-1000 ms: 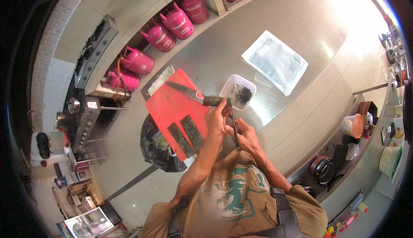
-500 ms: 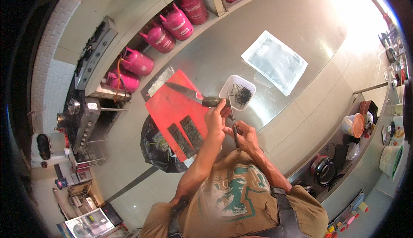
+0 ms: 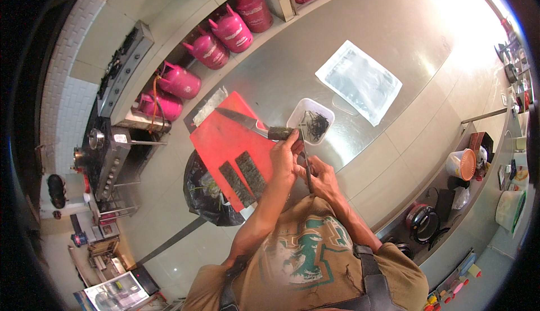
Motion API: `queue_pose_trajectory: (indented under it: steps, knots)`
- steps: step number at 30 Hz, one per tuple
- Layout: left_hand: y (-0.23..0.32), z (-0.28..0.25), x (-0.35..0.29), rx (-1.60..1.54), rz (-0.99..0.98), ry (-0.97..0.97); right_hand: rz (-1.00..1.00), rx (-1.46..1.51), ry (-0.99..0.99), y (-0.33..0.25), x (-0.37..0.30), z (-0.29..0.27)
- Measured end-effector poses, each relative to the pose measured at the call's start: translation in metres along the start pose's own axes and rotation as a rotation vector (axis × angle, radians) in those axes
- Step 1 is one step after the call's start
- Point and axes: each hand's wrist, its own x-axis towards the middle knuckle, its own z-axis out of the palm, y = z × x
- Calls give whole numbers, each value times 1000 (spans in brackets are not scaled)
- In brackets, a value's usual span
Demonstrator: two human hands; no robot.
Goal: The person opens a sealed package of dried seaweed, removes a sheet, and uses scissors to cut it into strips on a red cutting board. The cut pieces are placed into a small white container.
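Note:
My left hand [image 3: 286, 152] is closed on a dark strip of nori [image 3: 278, 133], which it holds out level by the near rim of a white plastic tub [image 3: 293, 115]. Thin black shreds of nori [image 3: 318, 125] lie inside that tub. In my right hand [image 3: 323, 179] is a pair of scissors [image 3: 307, 162], with the blades pointing away from me and reaching the nori's right end. Left of my hands, a red cutting board [image 3: 214, 135] carries a knife [image 3: 236, 117] and two flat nori strips [image 3: 251, 171]. My left hand partly hides the scissors' blades.
A clear-and-white plastic pouch [image 3: 360, 81] lies on the steel table [image 3: 298, 46], beyond the tub. Crumpled clear plastic [image 3: 209, 107] sits at the board's far left corner. Below the board bulges a black plastic bag [image 3: 203, 194]. Pink gas cylinders [image 3: 232, 31] stand beneath the counter at the back.
My left hand and the nori strip have shifted slightly to the right. The right hand has turned a little around the scissors. The tub, knife and board have stayed put.

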Motion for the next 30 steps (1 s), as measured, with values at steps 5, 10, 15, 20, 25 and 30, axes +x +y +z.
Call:
queue_pose_trajectory:
  steps: [5,10,15,20,25,30]
  knots:
    - [-1,1,0,11,-28,23,-44,-77,52,3,-1,-3]
    - [3,1,-1,-2,-66,20,25,70,33,17,1,0]
    - [6,-13,-10,-35,-105,-160,-148,365,185,-13,10,-1]
    - [2,-15,-29,-47,-170,-272,-191,567,183,-29,23,-12]
    - [10,-22,-35,-26,-100,-326,-231,507,185,-35,24,-22]
    - [16,-23,-45,48,-4,-185,-176,374,166,-25,23,-19]
